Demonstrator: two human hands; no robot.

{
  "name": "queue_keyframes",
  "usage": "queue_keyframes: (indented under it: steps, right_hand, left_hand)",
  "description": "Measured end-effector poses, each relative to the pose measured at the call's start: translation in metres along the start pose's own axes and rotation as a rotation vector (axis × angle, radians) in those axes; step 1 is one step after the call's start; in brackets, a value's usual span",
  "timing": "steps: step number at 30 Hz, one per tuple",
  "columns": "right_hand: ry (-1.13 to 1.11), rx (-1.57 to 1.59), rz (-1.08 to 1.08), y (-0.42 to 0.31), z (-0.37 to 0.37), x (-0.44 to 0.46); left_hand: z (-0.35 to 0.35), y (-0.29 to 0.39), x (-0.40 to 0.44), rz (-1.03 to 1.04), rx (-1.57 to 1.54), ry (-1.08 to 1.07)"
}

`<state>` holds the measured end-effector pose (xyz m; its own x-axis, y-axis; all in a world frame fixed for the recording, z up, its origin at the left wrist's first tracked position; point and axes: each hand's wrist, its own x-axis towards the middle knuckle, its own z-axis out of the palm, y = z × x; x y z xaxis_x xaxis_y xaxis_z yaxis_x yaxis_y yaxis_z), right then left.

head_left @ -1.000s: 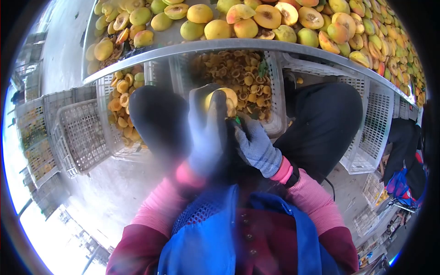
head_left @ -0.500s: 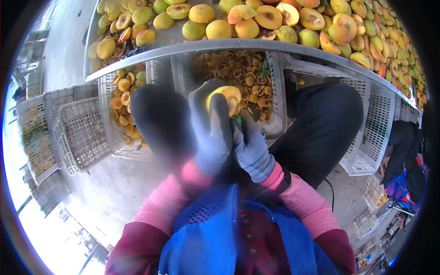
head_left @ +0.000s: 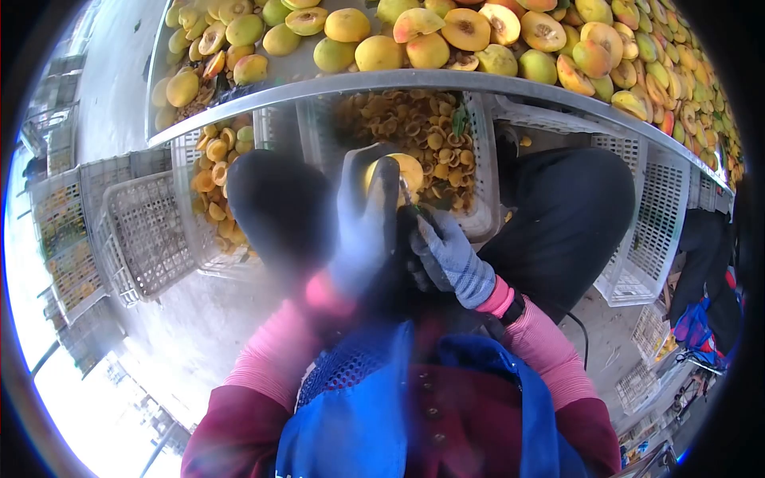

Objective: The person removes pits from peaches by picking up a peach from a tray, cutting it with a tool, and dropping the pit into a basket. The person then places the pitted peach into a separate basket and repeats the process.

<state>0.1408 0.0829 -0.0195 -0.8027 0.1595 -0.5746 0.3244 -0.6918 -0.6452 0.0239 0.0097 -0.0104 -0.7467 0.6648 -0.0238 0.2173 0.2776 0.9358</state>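
Observation:
My left hand (head_left: 360, 199), in a grey-blue glove with dark fingers, is closed around a yellow peach half (head_left: 409, 169) above the crates between my knees. My right hand (head_left: 453, 259), gloved the same way, grips a small pitting tool (head_left: 408, 196) with a thin metal tip and a dark handle. The tip meets the peach half's cut side; its exact shape is too small to make out. Below the hands, a white crate (head_left: 484, 171) holds many cut fruit pieces (head_left: 434, 143).
A metal-edged table (head_left: 382, 80) spans the far side, heaped with whole and halved peaches (head_left: 466, 30). Another crate of fruit pieces (head_left: 219, 175) stands beside my left knee. Plastic crates (head_left: 147, 231) stand at left, and a white crate (head_left: 645, 231) at right. Another person's dark-clothed leg (head_left: 701, 247) is at far right.
My right hand has shifted slightly down and right, exposing the tool's metal tip against the peach half. The peach half has turned in my left hand.

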Motion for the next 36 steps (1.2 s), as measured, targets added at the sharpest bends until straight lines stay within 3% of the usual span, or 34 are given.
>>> queue_keyframes:
  steps: [1, 3, 4, 5, 7, 9, 10, 18, 22, 25, 28, 35, 36]
  right_hand:
    - [0.007, 0.098, 0.088, -0.004, 0.002, -0.001]
    - [-0.030, 0.136, -0.015, -0.002, 0.000, 0.005]
    - [-0.050, 0.153, -0.063, -0.001, 0.000, 0.006]
    - [-0.037, 0.148, -0.048, -0.001, 0.004, 0.007]
    - [-0.013, 0.140, -0.022, -0.007, 0.011, 0.006]
    - [-0.039, 0.195, 0.157, -0.017, 0.012, -0.002]
    - [-0.051, 0.224, 0.252, -0.019, 0.012, -0.005]
    - [-0.243, 0.426, 0.354, -0.017, 0.007, -0.006]
    - [-0.446, 0.712, 0.470, -0.005, -0.002, 0.000]
    - [-0.609, 0.968, 0.554, -0.001, -0.006, 0.003]
    - [-0.740, 1.112, 0.551, 0.002, -0.005, 0.007]
    - [-0.977, 1.191, 0.439, 0.018, -0.006, 0.017]
    - [-0.948, 1.172, 0.430, 0.019, -0.006, 0.017]
  left_hand:
    - [-0.007, -0.010, 0.005, 0.134, 0.158, -0.077]
    - [-0.017, 0.002, 0.017, -0.270, -0.317, -0.262]
    - [-0.027, 0.005, 0.027, -0.351, -0.402, -0.384]
    - [-0.030, 0.000, 0.033, -0.229, -0.360, -0.416]
    - [-0.033, -0.013, 0.039, 0.645, 0.282, -0.292]
    - [-0.022, -0.006, 0.028, -0.042, -0.083, -0.308]
    - [-0.018, 0.004, 0.022, -0.179, -0.287, -0.240]
    - [-0.013, -0.009, 0.012, -0.038, -0.271, -0.157]
    - [-0.019, -0.005, 0.022, 0.206, 0.081, -0.228]
    - [-0.018, -0.011, 0.021, 0.116, -0.073, -0.251]
    - [-0.009, -0.016, 0.012, -0.174, -0.585, -0.259]
    - [0.001, -0.017, 0.008, -0.092, -0.577, -0.162]
    - [0.003, -0.016, 0.005, 0.063, -0.437, -0.090]
